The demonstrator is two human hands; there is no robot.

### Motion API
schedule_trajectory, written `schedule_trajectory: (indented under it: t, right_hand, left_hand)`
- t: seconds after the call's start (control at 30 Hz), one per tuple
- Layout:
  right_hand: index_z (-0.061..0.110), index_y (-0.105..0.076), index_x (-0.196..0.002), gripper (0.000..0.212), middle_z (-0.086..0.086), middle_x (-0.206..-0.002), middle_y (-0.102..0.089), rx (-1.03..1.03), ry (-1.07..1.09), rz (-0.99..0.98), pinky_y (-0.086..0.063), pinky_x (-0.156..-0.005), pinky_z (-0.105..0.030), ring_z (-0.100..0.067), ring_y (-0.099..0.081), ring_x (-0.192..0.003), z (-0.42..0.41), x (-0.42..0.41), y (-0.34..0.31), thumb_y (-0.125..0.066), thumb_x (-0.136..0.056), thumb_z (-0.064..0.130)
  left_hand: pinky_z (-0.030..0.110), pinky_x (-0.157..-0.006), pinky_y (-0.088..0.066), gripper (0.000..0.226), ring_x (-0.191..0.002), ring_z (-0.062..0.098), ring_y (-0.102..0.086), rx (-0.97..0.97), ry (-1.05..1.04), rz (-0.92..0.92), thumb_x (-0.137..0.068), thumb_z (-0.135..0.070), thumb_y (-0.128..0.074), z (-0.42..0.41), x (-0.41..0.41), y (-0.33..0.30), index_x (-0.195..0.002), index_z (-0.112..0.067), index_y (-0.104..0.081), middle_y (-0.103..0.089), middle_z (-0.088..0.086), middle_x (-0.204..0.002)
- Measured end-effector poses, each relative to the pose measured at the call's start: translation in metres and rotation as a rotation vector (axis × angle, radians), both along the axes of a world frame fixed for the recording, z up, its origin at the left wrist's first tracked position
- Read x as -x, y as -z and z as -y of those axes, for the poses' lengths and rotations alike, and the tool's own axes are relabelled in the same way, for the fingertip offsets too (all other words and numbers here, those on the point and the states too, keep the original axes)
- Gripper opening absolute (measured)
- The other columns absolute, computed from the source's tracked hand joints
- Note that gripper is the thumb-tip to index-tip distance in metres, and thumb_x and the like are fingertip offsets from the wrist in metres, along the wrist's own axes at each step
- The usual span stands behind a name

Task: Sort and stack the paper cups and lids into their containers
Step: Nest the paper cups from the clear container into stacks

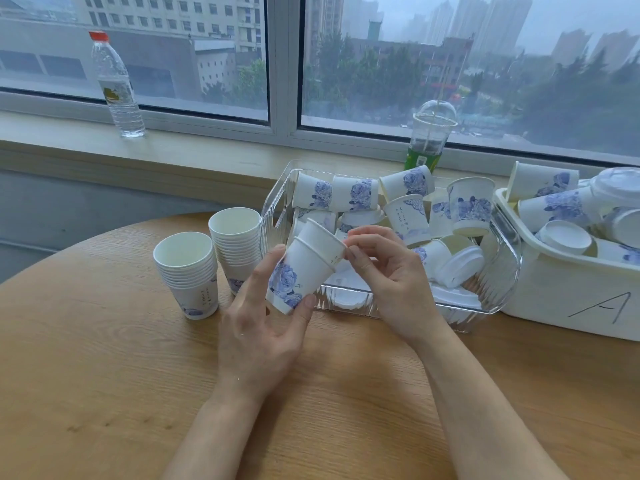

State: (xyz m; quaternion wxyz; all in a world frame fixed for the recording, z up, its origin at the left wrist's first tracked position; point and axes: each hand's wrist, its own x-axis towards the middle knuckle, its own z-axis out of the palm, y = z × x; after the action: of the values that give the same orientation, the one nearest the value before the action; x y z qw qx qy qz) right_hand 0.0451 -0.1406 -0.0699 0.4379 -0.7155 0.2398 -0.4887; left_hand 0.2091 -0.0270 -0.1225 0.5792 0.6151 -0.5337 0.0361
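While both hands work above the round wooden table [104, 375], the left hand [258, 317] grips two nested paper cups [304, 268] by the lower wall, tilted with their mouths toward the bins
Right hand [384, 271] pinches the inner cup's rim with thumb and forefinger, its other fingers loosely curled; two upright cup stacks [187, 271] [235, 244] stand just left of the hands, the taller one touching the clear bin [502, 271], which holds loose cups and white lids [462, 265] in a jumble; bare tabletop lies open toward the viewer and to the left, up to the curved table edge; the white bin marked A [561, 299] is cut off at the right edge, its cups and lids only partly seen; the lids at the clear bin's bottom blur through its ribbed wall; a water bottle [116, 84] and a domed plastic cup [429, 136] stand on the window sill [207, 150]
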Motion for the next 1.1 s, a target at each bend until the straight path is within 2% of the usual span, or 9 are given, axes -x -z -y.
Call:
schedule_trajectory:
  t: [0.17, 0.33, 0.47, 0.53, 0.6, 0.7, 0.9, 0.97, 1.1]
  right_hand:
    - [0.027, -0.083, -0.099, 0.014, 0.009, -0.126, -0.067, -0.013, -0.023, -0.103, -0.057, -0.100, -0.040, -0.014, -0.066, -0.121, -0.004, -0.001, 0.002, -0.072, -0.099, 0.018]
    - [0.014, -0.084, -0.099, 0.011, 0.002, -0.118, -0.074, -0.052, -0.052, -0.099, -0.059, -0.098, -0.047, -0.017, -0.073, -0.110, -0.005, 0.001, 0.002, -0.073, -0.097, 0.010]
    - [0.010, -0.083, -0.097, 0.010, 0.000, -0.116, -0.075, -0.043, -0.062, -0.128, -0.060, -0.097, -0.050, -0.024, -0.075, -0.102, -0.006, 0.001, 0.003, -0.073, -0.097, 0.009]
    - [0.012, -0.083, -0.098, 0.010, 0.002, -0.114, -0.076, -0.031, -0.060, -0.153, -0.060, -0.095, -0.046, -0.022, -0.075, -0.101, -0.008, 0.003, 0.000, -0.074, -0.097, 0.011]
    - [0.015, -0.083, -0.098, 0.008, 0.004, -0.113, -0.075, -0.015, -0.027, -0.184, -0.061, -0.089, -0.037, -0.018, -0.075, -0.097, -0.011, 0.007, -0.003, -0.076, -0.096, 0.015]
    - [0.025, -0.081, -0.101, 0.010, 0.012, -0.113, -0.071, 0.117, 0.249, -0.301, -0.052, -0.072, -0.023, -0.009, -0.070, -0.081, -0.013, 0.019, -0.006, -0.078, -0.093, 0.031]
    - [0.028, -0.071, -0.125, 0.028, 0.012, -0.117, -0.063, 0.239, 0.735, -0.436, -0.050, -0.076, -0.028, -0.002, -0.061, -0.067, -0.009, 0.055, -0.009, -0.071, -0.097, 0.028]
    - [0.030, -0.067, -0.132, 0.034, 0.009, -0.127, -0.064, 0.224, 0.806, -0.516, -0.047, -0.077, -0.029, -0.004, -0.066, -0.076, -0.007, 0.064, -0.008, -0.069, -0.098, 0.030]
    - [0.031, -0.047, -0.154, 0.054, 0.006, -0.154, -0.052, 0.179, 0.804, -0.764, -0.051, -0.090, -0.039, -0.025, -0.064, -0.122, -0.007, 0.067, -0.008, -0.061, -0.102, 0.037]
  left_hand:
    - [0.038, -0.099, -0.056, 0.068, -0.122, 0.011, -0.065, 0.008, 0.011, -0.009, -0.089, -0.046, -0.072, -0.001, 0.001, -0.002, -0.151, -0.027, -0.050, -0.066, -0.012, -0.137]
    - [0.037, -0.100, -0.056, 0.075, -0.122, 0.010, -0.066, 0.011, 0.031, 0.006, -0.090, -0.045, -0.071, -0.002, 0.002, -0.001, -0.157, -0.030, -0.043, -0.065, -0.011, -0.139]
    - [0.011, -0.106, -0.042, 0.084, -0.133, -0.006, -0.055, -0.067, 0.146, 0.027, -0.090, -0.045, -0.069, -0.003, 0.006, -0.002, -0.164, -0.032, -0.033, -0.053, -0.023, -0.149]
    - [0.006, -0.105, -0.038, 0.086, -0.132, -0.013, -0.052, -0.097, 0.187, 0.019, -0.088, -0.046, -0.069, -0.004, 0.008, -0.002, -0.164, -0.036, -0.030, -0.052, -0.027, -0.148]
    - [0.014, -0.097, -0.049, 0.083, -0.114, -0.011, -0.062, -0.108, 0.182, 0.006, -0.086, -0.049, -0.068, -0.003, 0.010, -0.001, -0.161, -0.041, -0.033, -0.061, -0.030, -0.132]
    - [0.040, -0.073, -0.059, 0.074, -0.078, 0.009, -0.068, -0.134, 0.203, -0.010, -0.084, -0.052, -0.068, -0.003, 0.013, 0.002, -0.150, -0.047, -0.035, -0.068, -0.020, -0.099]
    - [0.046, -0.070, -0.059, 0.077, -0.080, 0.013, -0.070, -0.168, 0.239, 0.011, -0.086, -0.056, -0.066, -0.001, 0.015, 0.007, -0.152, -0.053, -0.028, -0.070, -0.014, -0.105]
    - [0.046, -0.069, -0.060, 0.079, -0.082, 0.012, -0.071, -0.160, 0.240, 0.019, -0.086, -0.058, -0.065, -0.002, 0.016, 0.007, -0.154, -0.051, -0.027, -0.069, -0.015, -0.110]
    - [0.044, -0.068, -0.060, 0.083, -0.082, 0.012, -0.071, -0.165, 0.240, 0.030, -0.085, -0.059, -0.065, -0.002, 0.017, 0.006, -0.158, -0.050, -0.026, -0.068, -0.017, -0.114]
